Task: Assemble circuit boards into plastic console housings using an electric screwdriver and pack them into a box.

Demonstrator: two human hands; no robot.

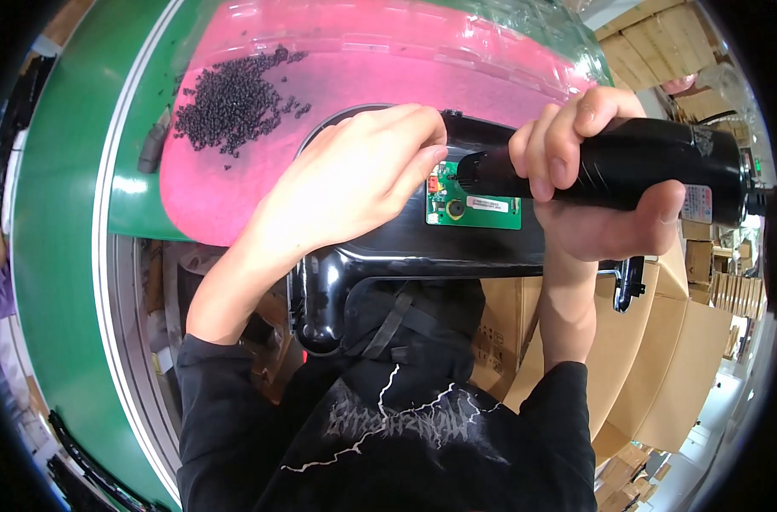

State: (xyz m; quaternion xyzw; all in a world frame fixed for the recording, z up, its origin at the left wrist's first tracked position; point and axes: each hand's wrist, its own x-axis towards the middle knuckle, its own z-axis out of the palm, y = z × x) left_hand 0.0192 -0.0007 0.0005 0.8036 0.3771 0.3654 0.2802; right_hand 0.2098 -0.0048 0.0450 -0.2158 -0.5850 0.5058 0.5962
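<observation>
Head view: a green table [64, 222] with a white edge stripe runs to the left of both hands, and a pink mat [205, 192] lies on it, reaching from the left fingers outward beyond both hands. A long, glossy black plastic housing [457, 252] lies below the fingers of both hands, over the mat's near edge and the person's lap; what bears its weight cannot be told. The right hand [580, 226] has its fingers wrapped round a black cylindrical electric driver [653, 158], nose pointing left. The left hand [346, 175] holds thumb and forefinger close together beside that nose; whether they pinch anything is hidden. Beyond and left of the left fingers lies a loose heap of tiny black pieces [231, 102], plenty of them unused. Just under the driver's nose, by the left fingertips, a green rectangular circuit board [482, 218] already sits inside the housing. Fastening it seems under way at its upper edge; whether any fixing is fully seated cannot be seen. Smallest, a red connector [433, 184] sits on the board just below the left fingertips.
</observation>
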